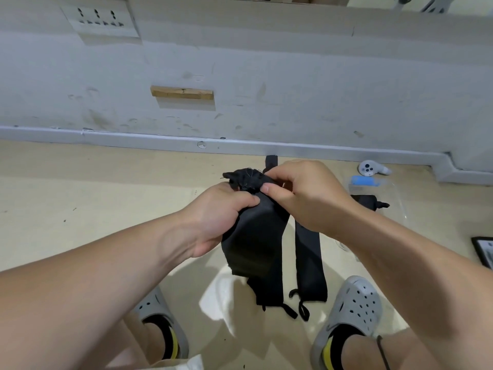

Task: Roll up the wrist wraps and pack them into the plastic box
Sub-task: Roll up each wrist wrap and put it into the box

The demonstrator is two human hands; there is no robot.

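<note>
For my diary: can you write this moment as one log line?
left hand grips wrist wrap | right hand pinches its top | second wrap on floor

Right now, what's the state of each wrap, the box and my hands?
Held black fabric wrist wrap: top end partly rolled, rest hanging.
Second black wrist wrap: unrolled, flat on the floor.
Clear plastic box: holds one rolled black wrap; lid unclear.
Left hand: grips the held wrap.
Right hand: pinches its rolled end.
</note>
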